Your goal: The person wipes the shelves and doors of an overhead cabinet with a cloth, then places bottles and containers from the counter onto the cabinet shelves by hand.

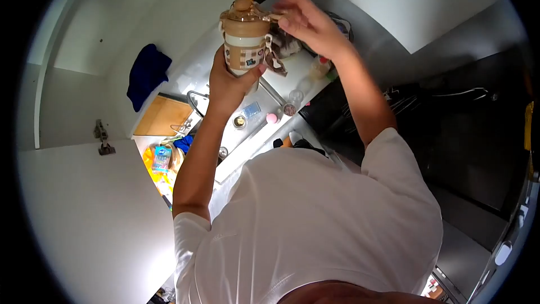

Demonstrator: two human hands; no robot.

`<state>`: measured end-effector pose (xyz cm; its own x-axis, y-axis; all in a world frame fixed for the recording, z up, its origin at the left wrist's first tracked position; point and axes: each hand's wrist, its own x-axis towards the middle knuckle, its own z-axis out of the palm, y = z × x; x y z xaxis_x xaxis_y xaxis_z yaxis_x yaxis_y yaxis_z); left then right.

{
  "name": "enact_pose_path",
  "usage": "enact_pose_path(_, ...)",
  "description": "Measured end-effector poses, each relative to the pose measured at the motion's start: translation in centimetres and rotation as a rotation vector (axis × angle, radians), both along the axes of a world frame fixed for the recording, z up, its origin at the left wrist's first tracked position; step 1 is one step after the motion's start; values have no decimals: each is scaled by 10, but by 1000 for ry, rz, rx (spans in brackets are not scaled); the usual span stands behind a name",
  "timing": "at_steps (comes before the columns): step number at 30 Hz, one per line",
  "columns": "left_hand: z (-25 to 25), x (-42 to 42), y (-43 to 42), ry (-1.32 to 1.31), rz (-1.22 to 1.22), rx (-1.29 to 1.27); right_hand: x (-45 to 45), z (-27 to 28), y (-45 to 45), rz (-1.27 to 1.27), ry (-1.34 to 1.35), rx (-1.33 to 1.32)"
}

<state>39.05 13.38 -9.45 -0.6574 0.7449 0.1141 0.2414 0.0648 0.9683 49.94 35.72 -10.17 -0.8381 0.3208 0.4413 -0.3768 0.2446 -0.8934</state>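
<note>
My left hand [228, 87] is wrapped round the lower part of a water bottle [243, 42], holding it upright above the counter. The bottle is beige and white with a checked band, small stickers and a domed brown lid topped by a round knob. A strap hangs at its right side. Beside the lid, my right hand [312, 27] is raised with thumb and fingers apart; its fingertips are slightly blurred. Whether it touches the strap, I cannot tell.
Below lie a sink with a faucet [197, 101], a pink round item [272, 118], a blue sponge-like pad [251, 108] and a small round tin [239, 121]. A dark blue cloth [148, 76] hangs on the left. An open cabinet door [95, 214] stands at left; a black stovetop [427, 135] is at right.
</note>
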Motion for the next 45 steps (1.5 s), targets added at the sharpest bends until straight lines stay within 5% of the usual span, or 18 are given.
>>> enact_pose_path(8,3,-3,-1,73,72,-1,-11,-13,-29,262,-28,-483)
enact_pose_path(14,15,4,-3,-13,11,78,-13,-9,-42,363,97,-340)
enact_pose_path(16,13,0,-3,36,5,81,-10,-12,-40,399,-19,-72)
enact_pose_path(18,14,-2,-4,21,-47,135,-10,-10,-40,477,-128,-184)
enact_pose_path(27,17,-13,-3,238,-9,54,-22,21,-44,191,67,212)
enact_pose_path(32,9,-6,-19,103,-54,-28,-12,-6,-62,94,-95,209)
enact_pose_path(36,-36,-10,-52,307,-33,-203,-7,-30,-82,179,-42,249)
enact_pose_path(41,-73,-4,-81,128,40,-229,-7,-63,-88,309,-89,216)
enact_pose_path(45,-84,-4,-83,63,100,-311,-4,-86,-83,407,-292,-132)
